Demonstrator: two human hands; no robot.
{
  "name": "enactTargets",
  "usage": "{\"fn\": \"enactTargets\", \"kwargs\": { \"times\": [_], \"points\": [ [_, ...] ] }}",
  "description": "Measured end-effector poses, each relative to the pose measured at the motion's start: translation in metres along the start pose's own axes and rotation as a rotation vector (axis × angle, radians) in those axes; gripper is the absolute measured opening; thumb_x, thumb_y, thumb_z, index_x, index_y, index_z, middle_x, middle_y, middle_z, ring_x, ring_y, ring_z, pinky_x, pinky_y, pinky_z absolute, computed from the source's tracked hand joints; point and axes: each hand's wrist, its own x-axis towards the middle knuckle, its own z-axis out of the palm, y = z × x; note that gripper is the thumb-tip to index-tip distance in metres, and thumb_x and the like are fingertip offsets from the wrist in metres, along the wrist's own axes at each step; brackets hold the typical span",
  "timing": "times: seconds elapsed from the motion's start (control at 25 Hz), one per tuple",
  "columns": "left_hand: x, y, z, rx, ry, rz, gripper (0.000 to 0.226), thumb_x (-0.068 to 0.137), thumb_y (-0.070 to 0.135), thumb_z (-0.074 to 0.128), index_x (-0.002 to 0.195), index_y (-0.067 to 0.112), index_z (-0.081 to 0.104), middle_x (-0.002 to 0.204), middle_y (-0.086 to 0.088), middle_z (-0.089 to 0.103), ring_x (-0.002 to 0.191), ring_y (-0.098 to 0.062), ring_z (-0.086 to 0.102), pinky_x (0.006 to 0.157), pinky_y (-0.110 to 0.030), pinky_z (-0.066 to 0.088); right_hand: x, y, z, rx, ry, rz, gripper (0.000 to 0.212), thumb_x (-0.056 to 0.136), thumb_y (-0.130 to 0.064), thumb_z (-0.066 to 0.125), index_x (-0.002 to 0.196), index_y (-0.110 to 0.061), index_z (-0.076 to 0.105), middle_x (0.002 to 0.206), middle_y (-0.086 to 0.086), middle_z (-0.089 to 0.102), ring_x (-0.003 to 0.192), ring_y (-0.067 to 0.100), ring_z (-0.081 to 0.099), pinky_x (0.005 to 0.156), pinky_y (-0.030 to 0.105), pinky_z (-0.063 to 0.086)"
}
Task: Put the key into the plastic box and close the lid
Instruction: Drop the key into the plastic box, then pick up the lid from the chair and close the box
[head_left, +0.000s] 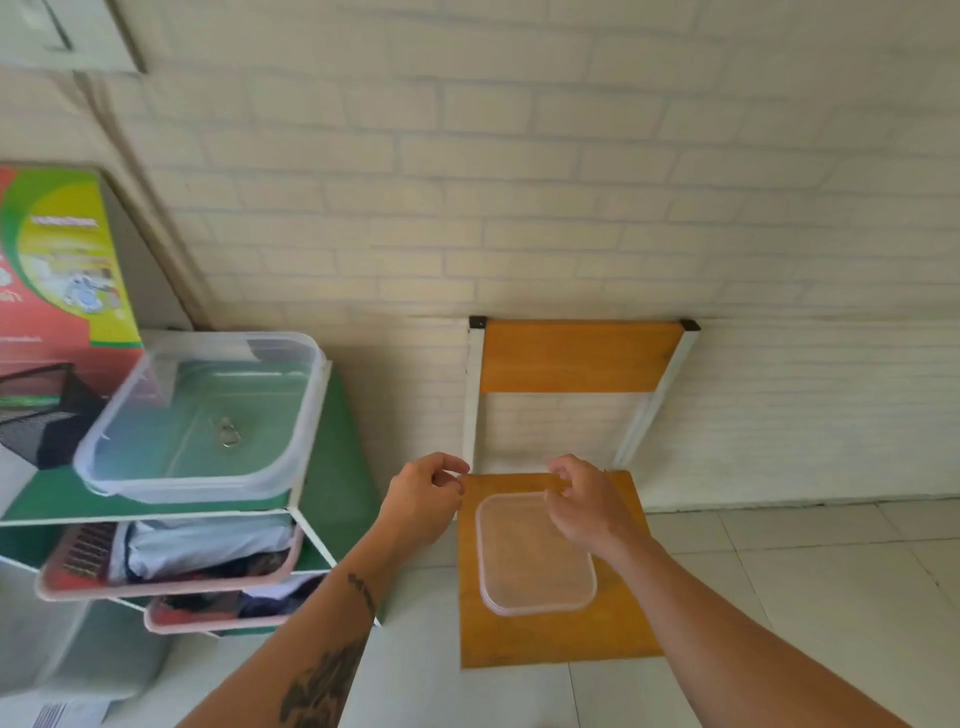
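A clear plastic box (130, 470) stands open on the green top of a rack at the left. The key (226, 432), on a metal ring, lies on the box's floor. The clear lid (530, 566) lies flat on the orange seat of a chair (550, 639) to the right. My left hand (421, 501) hovers just left of the seat's far corner, fingers curled and holding nothing. My right hand (582, 501) is over the lid's far edge, fingers bent and apart, also holding nothing.
The green rack (332, 467) holds pink trays stuffed with clothes below its top. A black mesh basket (41, 415) and a colourful carton (62, 270) stand behind the box. A pale brick wall rises behind the chair; the floor is tiled.
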Motion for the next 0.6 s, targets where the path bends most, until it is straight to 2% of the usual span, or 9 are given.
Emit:
{"fn": "enactTargets", "kwargs": {
  "times": [0.2, 0.32, 0.4, 0.52, 0.6],
  "points": [
    [0.022, -0.021, 0.068, -0.021, -0.029, -0.184, 0.031, 0.084, 0.004, 0.050, 0.099, 0.023, 0.069, 0.083, -0.003, 0.074, 0.077, -0.022, 0.068, 0.075, -0.042, 0.060, 0.019, 0.067, -0.001, -0.048, -0.127, 0.088, 0.046, 0.094, -0.020, 0.052, 0.140, -0.019, 0.048, 0.142, 0.007, 0.053, 0.127, 0.024, 0.052, 0.099, 0.036, 0.046],
    [0.045, -0.043, 0.095, -0.011, -0.026, -0.259, 0.032, 0.086, 0.004, 0.048, 0.106, 0.020, 0.068, 0.087, -0.004, 0.071, 0.079, -0.022, 0.068, 0.069, -0.035, 0.058, 0.036, 0.098, 0.017, -0.051, -0.183, 0.132, 0.050, 0.092, -0.018, 0.052, 0.142, -0.019, 0.046, 0.143, 0.006, 0.051, 0.128, 0.025, 0.051, 0.100, 0.038, 0.046],
    [0.067, -0.062, 0.112, 0.016, -0.019, -0.290, 0.035, 0.086, 0.006, 0.046, 0.110, 0.022, 0.067, 0.092, -0.003, 0.070, 0.076, -0.020, 0.066, 0.064, -0.030, 0.055, 0.052, 0.117, 0.036, -0.048, -0.197, 0.164, 0.050, 0.093, -0.017, 0.052, 0.142, -0.019, 0.044, 0.144, 0.005, 0.049, 0.128, 0.024, 0.050, 0.098, 0.035, 0.046],
    [0.099, -0.097, 0.136, 0.042, -0.019, -0.351, 0.041, 0.087, 0.010, 0.047, 0.122, 0.027, 0.062, 0.114, -0.001, 0.067, 0.079, -0.016, 0.064, 0.054, -0.022, 0.048, 0.079, 0.150, 0.068, -0.062, -0.208, 0.205, 0.052, 0.094, -0.016, 0.054, 0.144, -0.020, 0.040, 0.146, 0.005, 0.045, 0.128, 0.024, 0.049, 0.094, 0.031, 0.044],
    [0.114, -0.122, 0.152, 0.040, -0.036, -0.391, 0.052, 0.088, 0.008, 0.052, 0.136, 0.028, 0.053, 0.133, 0.001, 0.058, 0.092, -0.017, 0.061, 0.052, -0.018, 0.042, 0.096, 0.172, 0.088, -0.067, -0.221, 0.234, 0.056, 0.092, -0.016, 0.056, 0.146, -0.023, 0.038, 0.146, 0.006, 0.043, 0.131, 0.027, 0.046, 0.098, 0.034, 0.044]
  ]
}}
